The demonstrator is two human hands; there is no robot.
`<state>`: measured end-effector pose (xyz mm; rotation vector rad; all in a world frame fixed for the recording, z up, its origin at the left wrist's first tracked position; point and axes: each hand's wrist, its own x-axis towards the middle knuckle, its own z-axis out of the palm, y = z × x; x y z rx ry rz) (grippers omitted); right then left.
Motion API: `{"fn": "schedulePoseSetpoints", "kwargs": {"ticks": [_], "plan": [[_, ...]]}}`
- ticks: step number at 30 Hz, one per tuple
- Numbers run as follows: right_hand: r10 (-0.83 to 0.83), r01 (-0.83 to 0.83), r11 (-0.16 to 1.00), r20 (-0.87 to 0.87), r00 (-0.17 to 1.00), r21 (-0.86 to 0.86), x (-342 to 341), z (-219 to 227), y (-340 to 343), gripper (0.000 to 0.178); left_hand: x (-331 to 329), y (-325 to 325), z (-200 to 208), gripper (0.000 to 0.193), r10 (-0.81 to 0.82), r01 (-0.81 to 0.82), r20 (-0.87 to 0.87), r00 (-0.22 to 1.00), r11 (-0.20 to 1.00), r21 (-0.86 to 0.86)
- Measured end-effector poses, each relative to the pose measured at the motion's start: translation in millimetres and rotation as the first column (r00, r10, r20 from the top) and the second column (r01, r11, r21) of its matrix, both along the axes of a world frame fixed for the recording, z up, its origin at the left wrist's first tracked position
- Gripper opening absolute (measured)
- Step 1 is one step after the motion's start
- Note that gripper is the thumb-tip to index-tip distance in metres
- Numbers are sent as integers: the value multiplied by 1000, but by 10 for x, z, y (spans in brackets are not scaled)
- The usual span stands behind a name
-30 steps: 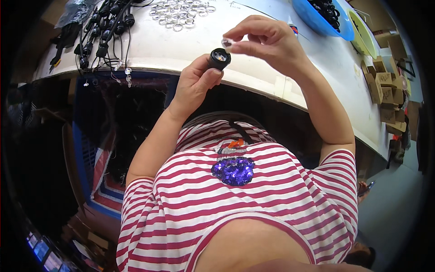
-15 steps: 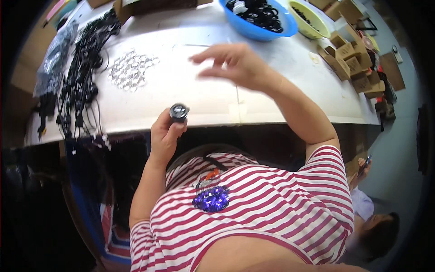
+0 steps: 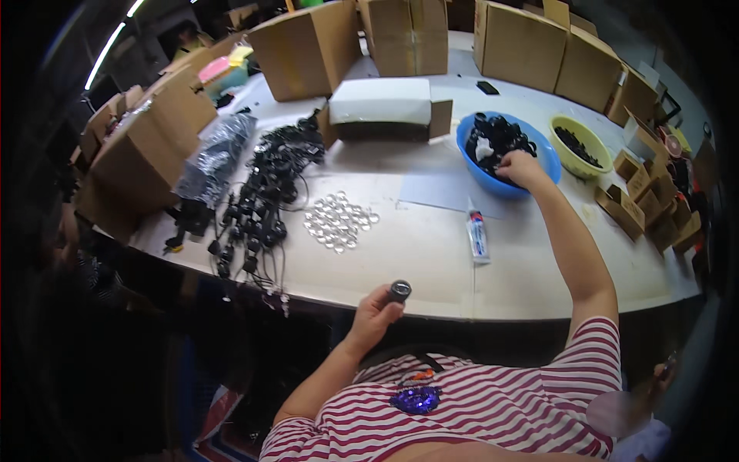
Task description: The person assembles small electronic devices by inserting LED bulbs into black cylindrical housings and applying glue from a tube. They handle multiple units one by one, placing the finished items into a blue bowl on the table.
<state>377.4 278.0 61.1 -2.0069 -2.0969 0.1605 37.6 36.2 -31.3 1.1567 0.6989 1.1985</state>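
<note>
Gripped by the left hand [image 3: 374,314] by the near table edge [image 3: 443,308], the black cylinder [image 3: 399,291] could be dropped if loosened; black parts [image 3: 504,132] could be spilled if the far-right blue bowl [image 3: 552,165] is knocked by the right hand [image 3: 522,169] inside, whose grasp cannot be told

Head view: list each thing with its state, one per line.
Left hand: closed around black cylinder
Black cylinder: held, round end up
Right hand: inside blue bowl, grip unclear
Blue bowl: filled with black parts
Yellow bowl: partly filled, small black pieces
Clear round pieces: loose, spread out
Tube: lying flat
Black cables: heaped
Plastic bag: crumpled
Small cardboard boxes: piled, some open
</note>
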Motion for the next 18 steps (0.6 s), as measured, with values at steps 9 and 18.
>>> {"fn": "schedulePoseSetpoints", "kwargs": {"ticks": [9,18], "plan": [[50,-44,999,-313,948,28,-55,14,-33,24,-27,-13,70,26,-3,-3,-66,998,995,-95],[72,-350,936,-963,258,-24,-197,402,-410,26,-131,-90,-8,43,63,-60,60,996,997,-57]]}}
